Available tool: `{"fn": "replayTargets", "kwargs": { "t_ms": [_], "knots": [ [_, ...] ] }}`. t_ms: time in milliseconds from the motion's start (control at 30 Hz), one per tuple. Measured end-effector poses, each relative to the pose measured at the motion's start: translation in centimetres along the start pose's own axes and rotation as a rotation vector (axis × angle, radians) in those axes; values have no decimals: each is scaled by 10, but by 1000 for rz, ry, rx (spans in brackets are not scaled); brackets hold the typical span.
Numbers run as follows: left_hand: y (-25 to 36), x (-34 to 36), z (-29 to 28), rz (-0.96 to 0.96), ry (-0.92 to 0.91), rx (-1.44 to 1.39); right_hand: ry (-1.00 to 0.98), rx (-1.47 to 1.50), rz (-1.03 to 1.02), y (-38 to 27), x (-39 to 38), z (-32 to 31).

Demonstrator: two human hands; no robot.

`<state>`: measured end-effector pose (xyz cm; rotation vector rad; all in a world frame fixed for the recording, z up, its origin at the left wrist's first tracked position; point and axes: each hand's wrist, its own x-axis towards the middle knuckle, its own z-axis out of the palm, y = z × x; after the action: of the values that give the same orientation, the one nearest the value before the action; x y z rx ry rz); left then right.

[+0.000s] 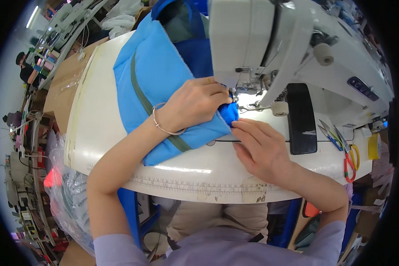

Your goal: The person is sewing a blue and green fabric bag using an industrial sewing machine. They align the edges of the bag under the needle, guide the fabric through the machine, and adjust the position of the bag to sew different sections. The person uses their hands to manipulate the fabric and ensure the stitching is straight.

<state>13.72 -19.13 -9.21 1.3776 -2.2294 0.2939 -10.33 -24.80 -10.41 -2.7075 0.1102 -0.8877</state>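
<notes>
1. Fabric first: I see the light blue padded piece (157, 84) lying flat on the white sewing table (102, 128), its corner with dark blue mesh (229, 113) right under the presser foot (241, 98).
2. My left hand (194, 104) is curled and presses down on this corner; a bracelet (163, 126) sits on the wrist.
3. My right hand (261, 148) lies flat, fingers narrow together, touching the mesh edge.
4. Risk, as I judge: left fingertips are very near the needle, so a slip could hurt them.
5. Uneven pressing could also skew the seam beside the olive strap (142, 95).
6. Scissors (348, 155) lie well apart.
</notes>
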Motion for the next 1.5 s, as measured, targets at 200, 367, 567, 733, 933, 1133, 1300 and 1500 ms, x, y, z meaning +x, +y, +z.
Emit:
{"fn": "replayTargets", "kwargs": {
  "t_ms": [200,367,567,733,933,1133,1300,1500],
  "knots": [
    [-3,1,4,-16,59,-19,3,9,30,2,-2,0],
    [-7,2,5,-29,67,-15,8,17,54,2,-1,2],
    [-7,0,4,-36,56,-32,1,2,50,-1,-1,2],
    [0,1,-1,11,56,-128,23,16,13,1,-4,4],
    [1,2,-1,-10,27,-94,60,16,31,5,-3,4],
    [-2,-1,3,-20,134,-109,40,41,29,3,5,-1],
    [9,-29,-16,-61,65,-179,-16,77,-5,1,3,-4],
    [45,-67,-36,-120,109,-204,-27,124,-8,1,3,-5]
  ]
}}
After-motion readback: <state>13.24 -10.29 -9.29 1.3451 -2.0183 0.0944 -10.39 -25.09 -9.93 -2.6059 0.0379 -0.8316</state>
